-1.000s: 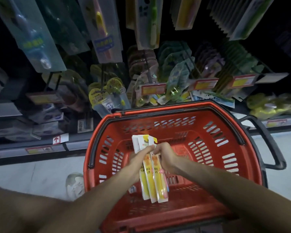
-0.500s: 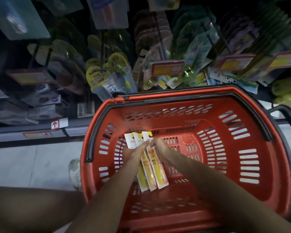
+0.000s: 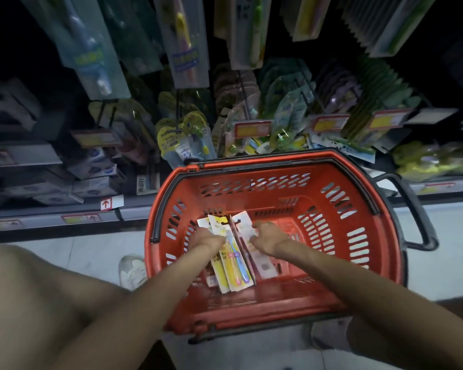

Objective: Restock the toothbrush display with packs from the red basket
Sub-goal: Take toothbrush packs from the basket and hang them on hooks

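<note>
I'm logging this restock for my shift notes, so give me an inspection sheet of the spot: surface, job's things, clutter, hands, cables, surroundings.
Surface: light floor; the red basket stands on it.
Job's things: a fan of toothbrush packs inside the basket; a white-backed pack right beside it, printed front turned away; the display behind the basket carries hanging packs.
Clutter: nothing seen.
Hands: left hand grips the fan near its top; right hand holds the white-backed pack.
Cables: nothing seen.
Surroundings: price tags on the display, boxed goods on the shelf to the left, a shoe beside the basket; the light is dim.
</note>
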